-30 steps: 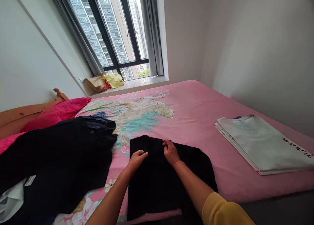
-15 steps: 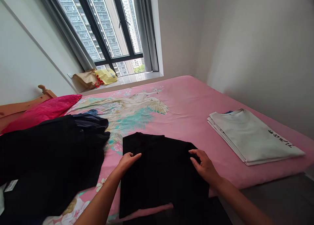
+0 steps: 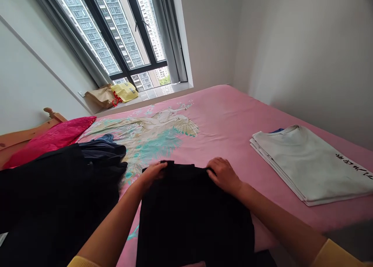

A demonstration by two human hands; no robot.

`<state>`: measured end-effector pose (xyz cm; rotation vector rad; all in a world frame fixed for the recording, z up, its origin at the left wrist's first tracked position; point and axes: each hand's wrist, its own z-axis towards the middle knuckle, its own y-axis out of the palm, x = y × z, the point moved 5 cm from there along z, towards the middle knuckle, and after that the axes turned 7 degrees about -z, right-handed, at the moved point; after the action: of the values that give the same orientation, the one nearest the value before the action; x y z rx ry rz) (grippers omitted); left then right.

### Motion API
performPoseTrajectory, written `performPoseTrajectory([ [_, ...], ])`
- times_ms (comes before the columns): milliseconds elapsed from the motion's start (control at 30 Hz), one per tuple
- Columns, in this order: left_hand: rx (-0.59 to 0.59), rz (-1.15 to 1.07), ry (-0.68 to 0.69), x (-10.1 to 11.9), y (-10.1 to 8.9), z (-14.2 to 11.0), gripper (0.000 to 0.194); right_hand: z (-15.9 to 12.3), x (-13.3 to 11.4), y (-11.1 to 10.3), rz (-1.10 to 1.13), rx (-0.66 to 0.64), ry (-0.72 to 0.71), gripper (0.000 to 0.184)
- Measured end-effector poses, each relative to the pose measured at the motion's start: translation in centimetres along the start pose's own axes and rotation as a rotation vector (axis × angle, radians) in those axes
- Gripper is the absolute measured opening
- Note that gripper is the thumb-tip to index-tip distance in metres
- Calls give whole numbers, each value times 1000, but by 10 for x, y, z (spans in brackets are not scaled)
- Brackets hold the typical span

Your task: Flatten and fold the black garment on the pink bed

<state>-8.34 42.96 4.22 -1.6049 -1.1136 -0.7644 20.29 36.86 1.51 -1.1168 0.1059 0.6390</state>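
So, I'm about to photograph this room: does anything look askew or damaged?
Only minor untidiness: the dark clothes lie in a loose heap, and blue fabric pokes out beside the collar of the neatly folded white T-shirt. No damage shows.

The blk garment [image 3: 192, 212] is lying spread on the pink bed sheet [image 3: 221, 123], b/w the dark clothes pile [image 3: 55, 197] and the folded white stack [image 3: 309, 166], w/o touching the stack. It is looking plain, w/ no print showing. Its far edge is being pinched at L & R sides, and its near part is running out of view.
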Motion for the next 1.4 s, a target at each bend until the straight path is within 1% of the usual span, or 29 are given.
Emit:
performPoseTrajectory([
  [67, -18, -164, 129, 30, 13, 18, 44, 24, 29, -11, -5, 136, 180, 18],
  [100, -1, -229, 188, 41, 18, 24, 46, 30, 45, -16, -3, 205, 278, 24],
  [133, 28, -262, 240, 46, 23, 27, 48, 32, 59, -20, 5, 261, 364, 29],
  [167, 58, -242, 279, 45, 28, 26, 50, 28, 71, -22, 18, 297, 427, 33],
  [200, 85, -165, 313, 39, 32, 21, 51, 19, 80, -22, 30, 310, 459, 36],
  [233, 105, -55, 353, 26, 34, 11, 51, 6, 86, -22, 35, 303, 461, 38],
  [267, 109, 76, 400, 9, 35, -3, 50, -12, 90, -20, 29, 283, 443, 37],
  [300, 140, 212, 466, -12, 32, -20, 48, -34, 90, -19, 8, 252, 409, 36],
  [333, 172, 332, 502, -38, 25, -41, 47, -58, 89, -19, -28, 225, 385, 35],
  [367, 187, 432, 500, -67, 15, -62, 47, -84, 87, -19, -71, 189, 365, 33],
  [400, 215, 508, 476, -97, 2, -84, 47, -110, 81, -19, -113, 139, 319, 31],
  [433, 249, 566, 439, -127, -14, -107, 47, -135, 75, -21, -145, 111, 306, 30],
  [467, 269, 613, 404, -154, -30, -130, 46, -158, 68, -24, -161, 123, 296, 30],
  [533, 391, 612, 363, -196, -60, -175, 41, -195, 51, -32, -178, 191, 288, 30],
  [567, 434, 594, 330, -211, -71, -194, 41, -209, 42, -35, -183, 221, 296, 30],
  [600, 490, 576, 306, -220, -78, -210, 39, -220, 32, -36, -188, 243, 306, 30],
  [633, 532, 566, 285, -225, -80, -224, 38, -227, 21, -36, -192, 248, 316, 31],
  [700, 584, 575, 262, -222, -74, -241, 36, -233, 2, -32, -209, 222, 334, 35],
  [733, 595, 592, 244, -216, -67, -245, 36, -232, -5, -30, -226, 196, 349, 39],
  [800, 567, 621, 173, -200, -52, -243, 38, -226, -15, -26, -274, 137, 391, 47],
  [900, 485, 630, 21, -176, -39, -230, 42, -211, -16, -26, -344, 34, 473, 56],
  [1000, 424, 601, -87, -163, -38, -219, 36, -196, -10, -29, -405, -93, 574, 55],
  [1100, 382, 420, -100, -166, -41, -215, 17, -190, -8, -27, -367, -214, 617, 47],
  [1200, 362, 235, -56, -180, -42, -218, 3, -198, -9, -23, -256, -271, 646, 44],
  [1300, 356, 187, -27, -192, -45, -225, 10, -212, -4, -23, -193, -295, 676, 45],
  [1367, 386, 215, 5, -190, -48, -230, 15, -217, 0, -25, -165, -312, 689, 45],
  [1400, 412, 252, 44, -185, -50, -232, 17, -215, 2, -29, -161, -292, 695, 44],
])
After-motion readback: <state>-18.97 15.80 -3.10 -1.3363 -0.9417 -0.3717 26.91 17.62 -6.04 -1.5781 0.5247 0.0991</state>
